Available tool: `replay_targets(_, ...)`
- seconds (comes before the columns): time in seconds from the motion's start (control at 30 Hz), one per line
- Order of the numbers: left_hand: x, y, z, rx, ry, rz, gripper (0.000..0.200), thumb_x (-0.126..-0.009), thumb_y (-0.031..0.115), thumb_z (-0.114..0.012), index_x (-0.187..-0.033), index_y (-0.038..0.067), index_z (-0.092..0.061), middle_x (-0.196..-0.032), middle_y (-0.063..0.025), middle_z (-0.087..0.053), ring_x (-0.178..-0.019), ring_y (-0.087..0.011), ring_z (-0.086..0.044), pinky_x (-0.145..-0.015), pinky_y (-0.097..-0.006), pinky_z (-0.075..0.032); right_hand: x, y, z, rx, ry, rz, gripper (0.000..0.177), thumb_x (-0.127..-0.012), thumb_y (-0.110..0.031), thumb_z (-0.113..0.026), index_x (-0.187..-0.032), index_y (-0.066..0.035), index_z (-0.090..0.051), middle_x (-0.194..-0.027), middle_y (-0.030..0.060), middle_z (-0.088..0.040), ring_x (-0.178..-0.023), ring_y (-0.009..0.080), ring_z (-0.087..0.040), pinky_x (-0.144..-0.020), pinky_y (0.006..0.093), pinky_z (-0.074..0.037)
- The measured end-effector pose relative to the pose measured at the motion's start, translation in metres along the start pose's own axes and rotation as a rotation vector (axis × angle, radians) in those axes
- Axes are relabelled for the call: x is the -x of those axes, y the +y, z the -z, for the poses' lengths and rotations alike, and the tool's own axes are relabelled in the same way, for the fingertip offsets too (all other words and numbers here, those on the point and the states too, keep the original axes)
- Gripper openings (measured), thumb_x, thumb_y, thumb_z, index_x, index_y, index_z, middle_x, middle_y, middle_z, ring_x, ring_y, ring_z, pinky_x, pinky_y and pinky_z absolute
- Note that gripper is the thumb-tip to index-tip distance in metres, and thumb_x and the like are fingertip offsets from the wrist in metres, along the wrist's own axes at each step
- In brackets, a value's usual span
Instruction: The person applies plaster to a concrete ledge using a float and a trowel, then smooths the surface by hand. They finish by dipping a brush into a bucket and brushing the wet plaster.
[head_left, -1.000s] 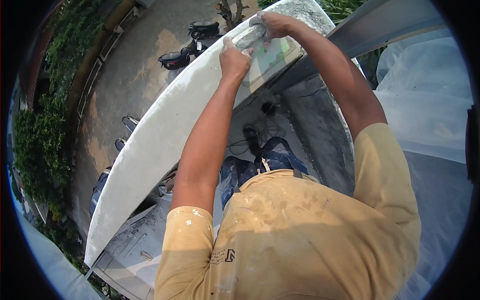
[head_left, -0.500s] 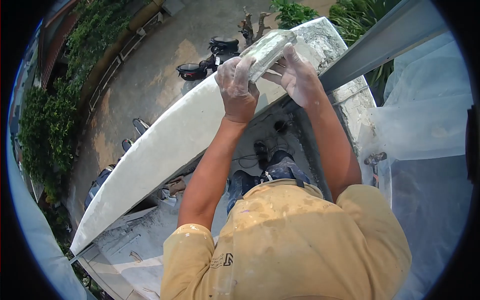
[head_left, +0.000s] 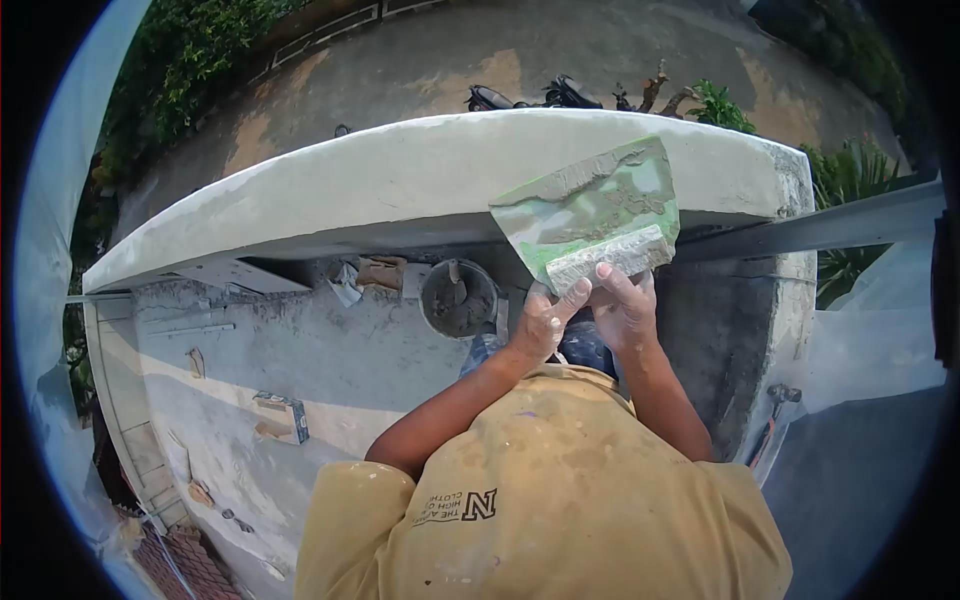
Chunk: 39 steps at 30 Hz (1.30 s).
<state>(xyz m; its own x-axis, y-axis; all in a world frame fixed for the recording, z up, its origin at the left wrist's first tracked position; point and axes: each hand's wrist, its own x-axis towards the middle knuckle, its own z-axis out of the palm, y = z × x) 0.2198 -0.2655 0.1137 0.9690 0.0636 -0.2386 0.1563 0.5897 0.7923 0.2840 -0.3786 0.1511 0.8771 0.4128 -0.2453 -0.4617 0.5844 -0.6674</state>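
A flat green plastering trowel (head_left: 570, 225) is held just in front of my body, its broad face turned up. Grey wet mortar lies along its far edge and in patches across the face. Its thick handle (head_left: 600, 258) is crusted with pale dried plaster. My left hand (head_left: 545, 322) grips the handle's left end, thumb on top. On the other end my right hand (head_left: 627, 308) is closed, also with its thumb on top; the fingers of both hands are mostly hidden underneath. Whitish plaster dust coats my fingers.
A curved white parapet (head_left: 330, 185) runs across in front of me. By my left side stands a bucket (head_left: 428, 312) of grey mortar with a tool in it. A metal beam (head_left: 800, 228) crosses at right. A hammer (head_left: 782, 396) lies on the right ledge, near plastic sheeting (head_left: 870, 350).
Both hands have come back from over the parapet toward my body with the trowel. Its mortar-smeared face now shows. My view has turned, bringing the bucket into sight.
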Motion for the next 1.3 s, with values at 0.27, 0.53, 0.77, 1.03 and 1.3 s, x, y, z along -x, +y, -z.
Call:
replay_targets(0.27,0.110,0.023,0.120,0.571,0.233,-0.229,0.051,-0.090,0.015,-0.064,-0.134,0.000,-0.043,-0.131,-0.0113,-0.055,-0.122,-0.0240,-0.051,-0.106,-0.0407,-0.038,-0.001,0.082,-0.039,0.678,-0.558,-0.324,0.056,-0.072,-0.011,-0.084,-0.120,0.001,-0.058,-0.114,0.0101,-0.064,-0.107,0.0184,-0.060,-0.094,0.0336,-0.047)
replay_targets(0.53,0.233,-0.043,0.196,0.843,1.021,-0.435,0.057,-0.096,0.033,-0.054,-0.143,0.005,-0.035,-0.143,-0.0163,-0.043,-0.130,-0.0338,-0.044,-0.109,-0.0525,-0.034,-0.062,0.259,0.080,1.604,-1.171,-0.431,0.034,-0.080,-0.018,-0.071,-0.110,-0.004,-0.065,-0.092,0.0156,-0.069,-0.083,0.0286,-0.066,-0.074,0.0371,-0.052)
replay_targets(0.77,0.259,-0.154,0.282,0.971,1.103,-0.237,0.050,-0.098,0.029,-0.052,-0.139,0.004,-0.040,-0.138,-0.0147,-0.049,-0.127,-0.0319,-0.047,-0.107,-0.0507,-0.037,-0.123,0.392,0.135,1.878,-1.051,-0.596,0.041,-0.080,-0.025,-0.071,-0.117,-0.008,-0.064,-0.099,0.0175,-0.067,-0.093,0.0325,-0.064,-0.082,0.0393,-0.050)
replay_targets(1.03,0.260,-0.230,0.355,1.023,1.275,0.000,0.040,-0.095,0.020,-0.059,-0.130,0.004,-0.048,-0.121,-0.0109,-0.058,-0.112,-0.0276,-0.058,-0.098,-0.0464,-0.047,-0.239,0.582,0.231,2.225,-0.912,-0.007,0.047,-0.080,-0.029,-0.069,-0.113,0.003,-0.061,-0.117,0.0248,-0.060,-0.113,0.0369,-0.057,-0.093,0.0437,-0.048)
replay_targets(1.3,0.276,-0.253,0.384,0.994,1.275,0.108,0.042,-0.096,0.022,-0.057,-0.132,0.005,-0.046,-0.127,-0.0124,-0.056,-0.118,-0.0289,-0.054,-0.104,-0.0475,-0.042,-0.167,0.621,0.231,1.841,-0.366,-1.116,0.042,-0.078,-0.026,-0.068,-0.107,0.004,-0.063,-0.100,0.0228,-0.067,-0.101,0.0390,-0.064,-0.084,0.0431,-0.051)
